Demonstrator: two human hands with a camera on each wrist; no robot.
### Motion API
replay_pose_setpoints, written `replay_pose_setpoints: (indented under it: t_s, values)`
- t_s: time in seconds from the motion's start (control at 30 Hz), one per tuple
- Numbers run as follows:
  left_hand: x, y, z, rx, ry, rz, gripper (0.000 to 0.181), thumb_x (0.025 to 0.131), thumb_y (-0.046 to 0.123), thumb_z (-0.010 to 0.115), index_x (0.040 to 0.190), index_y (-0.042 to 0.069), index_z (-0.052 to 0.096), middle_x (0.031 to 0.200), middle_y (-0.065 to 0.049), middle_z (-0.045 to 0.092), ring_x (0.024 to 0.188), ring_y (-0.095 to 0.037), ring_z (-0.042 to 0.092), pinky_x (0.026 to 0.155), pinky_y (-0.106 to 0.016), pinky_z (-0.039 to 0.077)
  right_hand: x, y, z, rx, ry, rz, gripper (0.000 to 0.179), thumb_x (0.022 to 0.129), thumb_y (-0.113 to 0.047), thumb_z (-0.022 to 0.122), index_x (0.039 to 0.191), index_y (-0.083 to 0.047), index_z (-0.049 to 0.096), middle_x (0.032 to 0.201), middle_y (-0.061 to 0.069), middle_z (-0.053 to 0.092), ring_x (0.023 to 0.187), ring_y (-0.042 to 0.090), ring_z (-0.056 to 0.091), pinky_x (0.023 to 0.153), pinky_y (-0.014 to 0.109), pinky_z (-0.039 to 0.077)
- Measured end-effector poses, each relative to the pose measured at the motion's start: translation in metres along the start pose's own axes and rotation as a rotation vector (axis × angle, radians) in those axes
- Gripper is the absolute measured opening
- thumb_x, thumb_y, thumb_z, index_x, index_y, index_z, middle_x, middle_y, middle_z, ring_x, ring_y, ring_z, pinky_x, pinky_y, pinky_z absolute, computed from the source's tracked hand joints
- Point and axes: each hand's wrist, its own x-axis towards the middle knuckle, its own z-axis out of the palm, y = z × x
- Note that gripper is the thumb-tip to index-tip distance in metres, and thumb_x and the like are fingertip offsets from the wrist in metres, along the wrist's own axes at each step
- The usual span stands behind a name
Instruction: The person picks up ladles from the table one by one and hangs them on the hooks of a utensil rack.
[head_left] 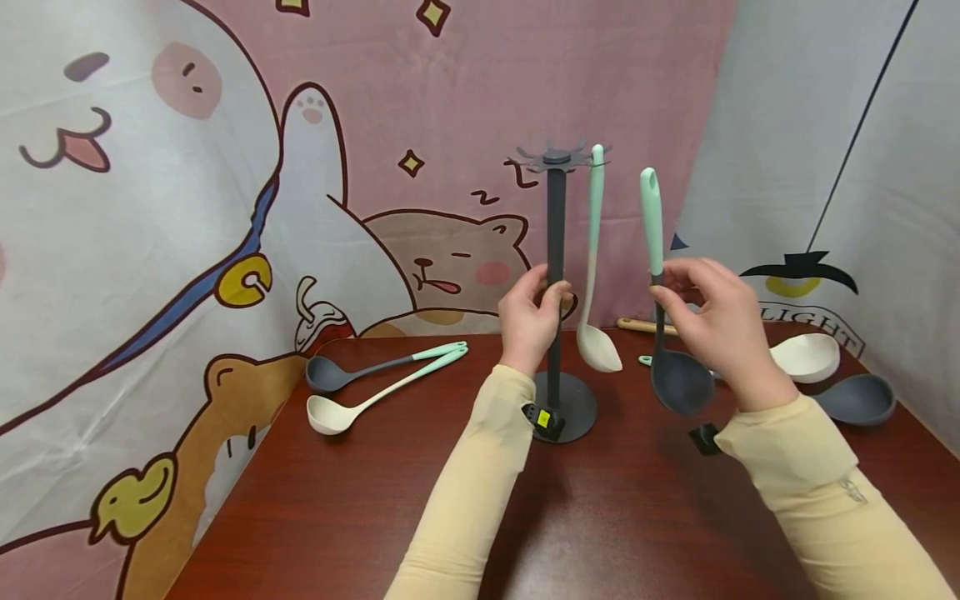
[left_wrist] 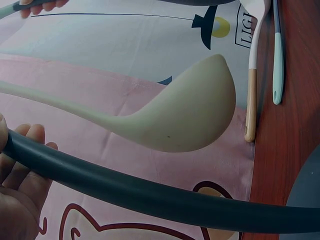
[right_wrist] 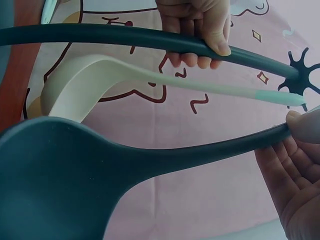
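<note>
My left hand (head_left: 531, 321) grips the dark pole (head_left: 556, 225) of an upright utensil stand, about midway up. The stand has a round base (head_left: 581, 408) on the table and a ring of hooks (head_left: 557, 157) on top. From a hook on the right side hangs a white ladle (head_left: 598, 350) with a mint handle. To the right of it, my right hand (head_left: 716, 321) pinches a dark grey ladle (head_left: 681, 385) just below its mint grip. This ladle is upright, bowl down, raised beside the stand. In the right wrist view its dark shaft (right_wrist: 220, 155) lies between thumb and fingers.
On the table's left lie a dark ladle (head_left: 327, 375) and a white ladle (head_left: 330, 414), handles together. At the right are a white utensil (head_left: 821, 354) with a wooden handle (head_left: 645, 326) and a dark one (head_left: 862, 400), partly behind my right arm. A printed cloth (head_left: 450, 92) hangs behind.
</note>
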Motion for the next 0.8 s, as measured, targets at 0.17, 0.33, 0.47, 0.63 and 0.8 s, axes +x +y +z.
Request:
replay_pose_setpoints:
  t_s: [0.17,0.33,0.47,0.63,0.8]
  values:
    - [0.000,0.001,0.000,-0.014,-0.004,-0.004,0.013,0.094,0.006,0.068,0.106,0.004,0.069,0.086,-0.008,0.073,0.079,-0.022,0.072,0.064,-0.024,0.051,0.006,-0.004,0.003,0.023,0.006,0.007,0.024,0.084,0.006,0.074,0.107,0.003,0.069,0.089,0.009,0.062,0.083,-0.003,0.051,0.078,0.007,0.042]
    - [0.000,0.001,0.001,-0.020,-0.007,0.000,0.014,0.094,0.007,0.069,0.107,0.004,0.069,0.086,-0.010,0.073,0.080,-0.027,0.073,0.064,-0.023,0.051,0.010,-0.007,0.007,0.031,0.007,0.001,0.024,0.084,0.006,0.074,0.106,0.003,0.069,0.088,0.010,0.061,0.083,-0.002,0.051,0.077,0.007,0.042]
    - [0.001,0.000,0.001,-0.026,-0.005,0.006,0.013,0.093,0.007,0.069,0.106,0.003,0.069,0.085,-0.010,0.073,0.079,-0.025,0.073,0.065,-0.022,0.053,0.013,-0.010,0.008,0.052,0.014,0.006,0.022,0.084,0.007,0.074,0.105,0.004,0.069,0.088,0.010,0.061,0.083,-0.003,0.051,0.076,0.008,0.043]
    - [0.001,0.000,0.001,-0.029,-0.004,-0.002,0.014,0.093,0.006,0.069,0.107,0.003,0.069,0.086,-0.009,0.073,0.079,-0.024,0.073,0.065,-0.022,0.053,0.017,-0.014,0.011,0.072,0.022,0.017,0.021,0.084,0.005,0.074,0.105,0.004,0.070,0.089,0.011,0.064,0.083,-0.004,0.051,0.075,0.008,0.043]
    - [0.001,0.000,0.001,-0.020,-0.001,-0.008,0.014,0.093,0.004,0.069,0.107,0.004,0.070,0.086,-0.008,0.073,0.078,-0.019,0.073,0.065,-0.022,0.052,0.020,-0.018,0.013,0.079,0.018,0.029,0.022,0.085,0.002,0.075,0.106,0.003,0.070,0.091,0.013,0.065,0.083,-0.005,0.051,0.074,0.007,0.042]
